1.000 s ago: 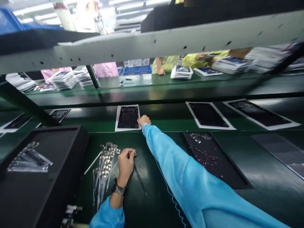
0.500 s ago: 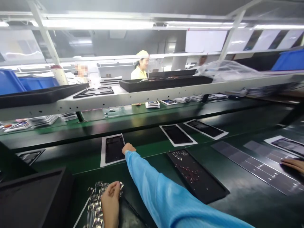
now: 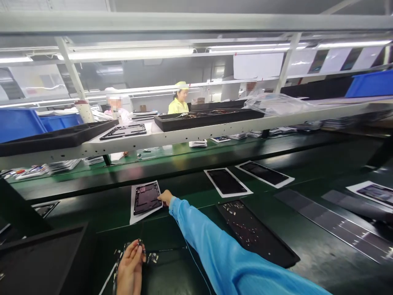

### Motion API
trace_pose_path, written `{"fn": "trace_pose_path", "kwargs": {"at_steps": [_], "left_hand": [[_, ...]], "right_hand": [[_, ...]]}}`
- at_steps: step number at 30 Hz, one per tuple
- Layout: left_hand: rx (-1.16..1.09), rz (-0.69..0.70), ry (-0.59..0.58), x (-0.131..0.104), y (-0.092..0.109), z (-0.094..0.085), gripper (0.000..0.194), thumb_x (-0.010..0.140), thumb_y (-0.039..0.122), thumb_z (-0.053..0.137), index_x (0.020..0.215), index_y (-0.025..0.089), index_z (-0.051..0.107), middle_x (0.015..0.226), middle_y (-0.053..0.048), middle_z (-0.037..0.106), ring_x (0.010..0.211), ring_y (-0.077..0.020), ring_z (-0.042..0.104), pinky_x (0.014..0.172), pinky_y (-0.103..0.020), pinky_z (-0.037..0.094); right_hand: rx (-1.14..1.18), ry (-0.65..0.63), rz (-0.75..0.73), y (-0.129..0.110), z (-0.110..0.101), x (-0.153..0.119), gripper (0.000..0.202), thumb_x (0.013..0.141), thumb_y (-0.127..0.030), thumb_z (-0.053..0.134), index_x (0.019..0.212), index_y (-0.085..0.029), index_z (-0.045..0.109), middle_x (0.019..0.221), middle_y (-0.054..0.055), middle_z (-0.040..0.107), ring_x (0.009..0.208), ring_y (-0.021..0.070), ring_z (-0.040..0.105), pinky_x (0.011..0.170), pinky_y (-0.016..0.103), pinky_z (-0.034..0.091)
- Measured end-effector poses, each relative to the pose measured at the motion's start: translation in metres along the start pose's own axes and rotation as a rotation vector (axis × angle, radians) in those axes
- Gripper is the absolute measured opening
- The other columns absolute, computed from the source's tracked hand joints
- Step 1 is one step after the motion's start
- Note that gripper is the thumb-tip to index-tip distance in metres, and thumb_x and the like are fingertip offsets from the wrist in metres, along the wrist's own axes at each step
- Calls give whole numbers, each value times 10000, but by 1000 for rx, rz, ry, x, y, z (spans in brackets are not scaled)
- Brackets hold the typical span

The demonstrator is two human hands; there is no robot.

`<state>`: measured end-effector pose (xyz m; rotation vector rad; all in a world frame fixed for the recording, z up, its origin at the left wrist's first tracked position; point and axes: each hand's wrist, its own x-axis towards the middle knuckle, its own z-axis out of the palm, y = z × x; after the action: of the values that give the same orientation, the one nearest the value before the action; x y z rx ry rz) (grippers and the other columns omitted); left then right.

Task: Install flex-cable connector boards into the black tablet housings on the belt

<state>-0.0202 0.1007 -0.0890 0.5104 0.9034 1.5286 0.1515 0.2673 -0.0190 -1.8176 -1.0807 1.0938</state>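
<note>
Black flat rectangular panel (image 3: 147, 199), over a white paper sheet (image 3: 134, 214), sits just left of the right hand (image 3: 166, 198), which pinches its edge; nearer the wearer, the left hand (image 3: 130, 264) pinches a small metallic piece (image 3: 140, 242).

My right hand (image 3: 166, 197), near frame centre, fingers closed at right edge of black shell (image 3: 146, 199) on white sheet (image 3: 133, 218). My left hand (image 3: 130, 266), lower left, pinches small metallic part (image 3: 140, 242) between fingertips; second small part (image 3: 152, 258) just right of it, thin dark rod (image 3: 168, 249) near. Black tray (image 3: 259, 237) with scattered bits, lower right of centre. Clear strips (image 3: 325, 221) at lower right. Co-worker in yellow (image 3: 178, 107), upper middle. Blue bin (image 3: 21, 125), upper left.
</note>
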Motion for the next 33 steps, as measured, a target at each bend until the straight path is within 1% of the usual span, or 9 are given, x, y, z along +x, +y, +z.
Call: {"fn": "trace_pose_path", "kwargs": {"at_steps": [5, 8, 10, 12, 15, 20, 22, 28, 33], "left_hand": [[-15, -4, 23, -13, 15, 6, 389, 456, 173, 926, 798, 154, 743, 752, -38, 711, 666, -117, 645, 542, -159, 500], [9, 6, 79, -19, 25, 13, 421, 409, 189, 943, 772, 151, 735, 728, -25, 699, 658, -114, 642, 525, -151, 488], [46, 19, 87, -23, 28, 16, 418, 417, 209, 946, 773, 154, 734, 725, -24, 696, 646, -110, 633, 514, -151, 477], [81, 28, 77, -27, 28, 18, 418, 433, 213, 943, 794, 158, 740, 733, -23, 695, 643, -107, 623, 506, -150, 464], [121, -7, 24, -33, 23, 20, 451, 476, 200, 925, 893, 169, 757, 758, -23, 694, 653, -106, 616, 515, -155, 465], [166, -144, -108, -36, 8, 31, 427, 526, 171, 885, 937, 167, 766, 750, -32, 679, 665, -128, 623, 541, -195, 501], [176, -183, -151, -38, 4, 35, 383, 553, 162, 863, 923, 162, 767, 751, -39, 671, 686, -137, 625, 562, -210, 511], [225, -182, -171, -50, 8, 46, 256, 558, 146, 855, 775, 163, 720, 779, -40, 678, 646, -118, 600, 563, -214, 497], [347, -279, -244, -71, 1, 61, 310, 594, 195, 856, 813, 152, 641, 750, -23, 672, 628, -124, 617, 603, -234, 499]], "right_hand": [[104, -79, 45, 57, -53, -43, 297, 957, -350, 609, 1170, -144, 617, 1141, 76, 647, 958, 196, 653, 817, 387, 568], [167, -46, 32, 114, -96, -95, 238, 907, -352, 655, 871, -118, 635, 865, 36, 659, 801, 153, 630, 738, 280, 517], [204, -31, 32, 151, -120, -136, 324, 817, -450, 725, 807, -147, 611, 773, 14, 642, 737, 147, 609, 689, 256, 485], [262, -41, 7, 182, -137, -175, 425, 714, -556, 769, 790, -169, 609, 719, 13, 638, 685, 161, 600, 645, 266, 468], [206, -80, -27, 212, -147, -212, 448, 747, -628, 690, 814, -189, 627, 717, 39, 648, 666, 196, 609, 633, 310, 478], [-323, 261, -305, 229, -142, -227, 278, 868, -425, 587, 994, -192, 672, 1028, 135, 627, 926, 284, 595, 789, 419, 496], [-453, 314, -401, 230, -140, -227, 228, 887, -339, 581, 1048, -197, 658, 1060, 138, 609, 992, 297, 565, 846, 443, 482], [-642, 84, -504, 217, -137, -216, 44, 895, -239, 616, 871, -211, 639, 869, 85, 600, 877, 268, 540, 776, 393, 461], [-653, -22, -493, 208, -134, -208, 134, 893, -165, 594, 769, -216, 594, 810, 62, 586, 838, 243, 530, 731, 351, 433]]}}
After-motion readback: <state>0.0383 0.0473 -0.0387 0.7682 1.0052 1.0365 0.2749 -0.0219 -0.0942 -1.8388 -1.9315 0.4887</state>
